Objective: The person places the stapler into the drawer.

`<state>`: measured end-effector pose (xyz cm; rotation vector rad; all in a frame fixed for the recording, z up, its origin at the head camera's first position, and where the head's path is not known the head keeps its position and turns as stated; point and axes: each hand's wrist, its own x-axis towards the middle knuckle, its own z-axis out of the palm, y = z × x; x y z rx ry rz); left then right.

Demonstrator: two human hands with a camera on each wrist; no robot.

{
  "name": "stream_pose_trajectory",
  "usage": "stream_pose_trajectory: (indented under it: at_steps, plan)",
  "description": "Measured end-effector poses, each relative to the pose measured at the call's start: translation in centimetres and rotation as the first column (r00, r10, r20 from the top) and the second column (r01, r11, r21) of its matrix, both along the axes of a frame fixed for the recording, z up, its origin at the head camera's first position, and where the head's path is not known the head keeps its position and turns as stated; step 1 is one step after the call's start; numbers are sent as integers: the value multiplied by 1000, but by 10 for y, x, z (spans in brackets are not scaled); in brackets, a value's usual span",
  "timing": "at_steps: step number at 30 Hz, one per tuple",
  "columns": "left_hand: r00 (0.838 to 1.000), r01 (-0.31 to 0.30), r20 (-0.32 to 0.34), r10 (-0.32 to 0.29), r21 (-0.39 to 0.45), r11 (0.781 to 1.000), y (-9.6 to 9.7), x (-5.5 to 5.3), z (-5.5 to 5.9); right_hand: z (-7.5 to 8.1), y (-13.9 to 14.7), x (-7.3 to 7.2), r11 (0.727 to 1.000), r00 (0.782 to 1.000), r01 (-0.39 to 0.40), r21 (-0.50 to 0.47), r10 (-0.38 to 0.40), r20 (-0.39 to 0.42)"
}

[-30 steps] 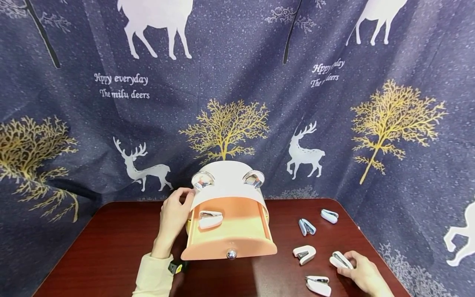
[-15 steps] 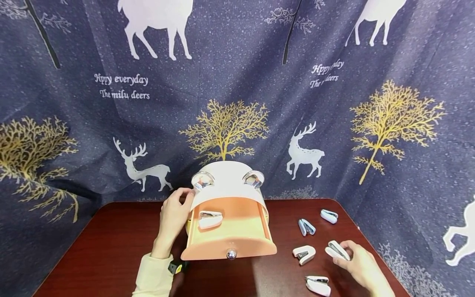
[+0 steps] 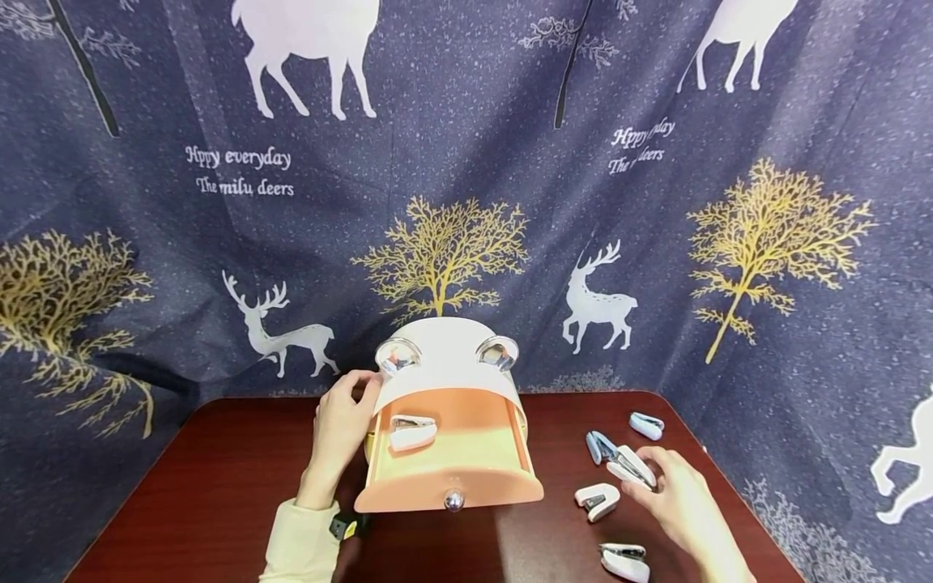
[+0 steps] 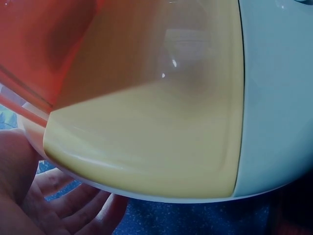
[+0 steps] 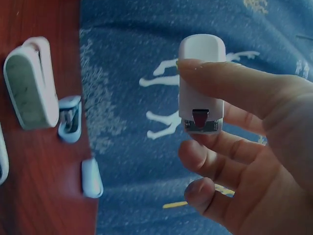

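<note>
A dark blue deer-print curtain hangs behind the red-brown counter. The right grip pinches a white stapler between thumb and fingers; light thumb pressure seems best, keeping its halves unsqueezed, with lift enough to pass the blue stapler just beside it. Around lie a pale blue stapler, a middle stapler and a front stapler. A counter strip separates these from the pulled-out drawer, whose front edge and knob could catch a low hand; its floor shows broadly right of the stored stapler. The left grip touches the white shell; whether it pinches, I cannot tell.
</note>
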<state>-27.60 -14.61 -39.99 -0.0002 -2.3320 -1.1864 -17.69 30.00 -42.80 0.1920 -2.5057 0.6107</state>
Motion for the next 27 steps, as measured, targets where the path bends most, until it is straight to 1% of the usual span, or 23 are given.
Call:
stream_pose_trajectory:
  at_steps: [3, 7, 10, 15, 20, 27]
  plan:
    - [1000, 2, -1, -2, -1, 1000, 0, -1, 0, 5, -7, 1, 1000, 999, -17, -6, 16, -29]
    - [1000, 5, 0, -5, -2, 1000, 0, -1, -1, 10, -14, 3, 999, 999, -31, -14, 31, -45]
    - [1000, 2, -2, -2, -1, 1000, 0, 0, -2, 12, -21, 4, 999, 996, -51, -17, 49, -79]
    - [1000, -3, -5, 3, 3, 1000, 0, -1, -3, 13, -35, -1, 996, 985, -93, -15, 90, -149]
    - [1000, -5, -5, 5, 4, 1000, 0, -1, -3, 12, -50, -5, 990, 969, -142, -12, 136, -207]
    - [1000, -2, -10, 2, -1, 1000, 0, -1, -2, 15, -77, -8, 972, 930, -231, -46, 207, -305]
